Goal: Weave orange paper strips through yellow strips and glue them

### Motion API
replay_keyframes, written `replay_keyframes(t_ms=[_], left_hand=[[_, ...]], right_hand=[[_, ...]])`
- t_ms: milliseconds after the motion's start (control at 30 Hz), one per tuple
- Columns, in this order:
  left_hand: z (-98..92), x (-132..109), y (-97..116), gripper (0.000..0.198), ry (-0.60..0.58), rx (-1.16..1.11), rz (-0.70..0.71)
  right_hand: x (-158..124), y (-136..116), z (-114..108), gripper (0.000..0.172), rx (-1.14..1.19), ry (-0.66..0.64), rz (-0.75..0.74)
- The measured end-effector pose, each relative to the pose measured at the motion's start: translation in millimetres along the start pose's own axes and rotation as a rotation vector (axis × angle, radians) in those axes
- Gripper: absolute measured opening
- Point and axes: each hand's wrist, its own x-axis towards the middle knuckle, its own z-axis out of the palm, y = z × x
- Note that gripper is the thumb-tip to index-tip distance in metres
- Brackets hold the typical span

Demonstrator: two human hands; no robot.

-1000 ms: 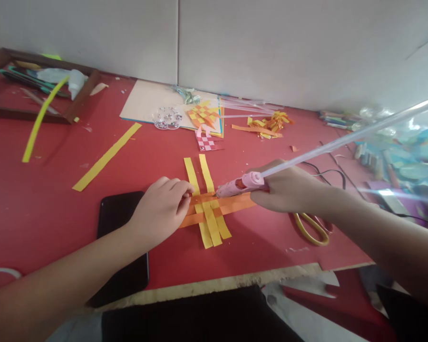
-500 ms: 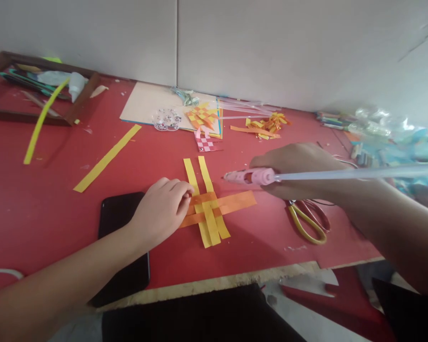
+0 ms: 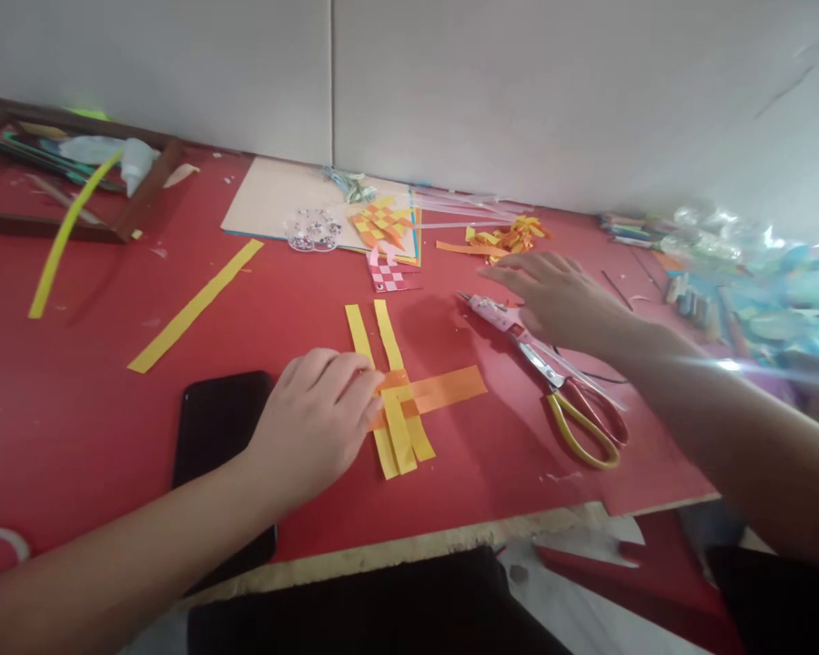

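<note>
Yellow paper strips [image 3: 397,435] and orange paper strips [image 3: 450,387] lie woven crosswise on the red table. My left hand [image 3: 314,418] rests at the left side of this weave, fingers curled together over an orange strip end; the exact contact is partly hidden. A pink glue gun [image 3: 492,314] with a clear glue stick lies on the table, tip to the upper left. My right hand [image 3: 560,296] is over its far side, fingers stretched out and holding nothing. Scissors [image 3: 580,428] with one yellow and one red handle lie just below the glue gun, blades towards it.
A black phone [image 3: 222,409] lies under my left forearm. A loose yellow strip [image 3: 197,305] is farther left. Behind are a wooden frame [image 3: 129,214], woven paper fish [image 3: 386,271], googly eyes [image 3: 314,227] and an orange-yellow paper pile [image 3: 519,235]. Plastic-wrapped supplies [image 3: 757,273] crowd the right.
My right hand has let go of the glue gun, which now lies beside the scissors, and its fingers have opened. My left hand has shifted slightly right over the weave.
</note>
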Motion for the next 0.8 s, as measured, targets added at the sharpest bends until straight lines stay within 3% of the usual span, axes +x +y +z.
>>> replay_keyframes(t_ms=[167,267,333,567,800], left_hand=[[1.7,-2,12,0.032,0.030,0.038,0.100],[4.7,-2,13,0.038,-0.013,0.015,0.127],[6.1,-2,12,0.042,-0.027,0.011,0.135],[9.8,-2,12,0.057,-0.060,0.036,0.098],[9.8,-2,13,0.059,-0.081,0.050,0.107]], right_hand=[[37,-73,8,0.028,0.263,0.024,0.003],[52,-97,21,0.019,0.376,0.029,0.070],[57,-102,27,0.020,0.373,0.022,0.045],[55,-102,36,0.051,0.336,-0.088,-0.025],[51,-107,39,0.040,0.302,-0.091,-0.036]])
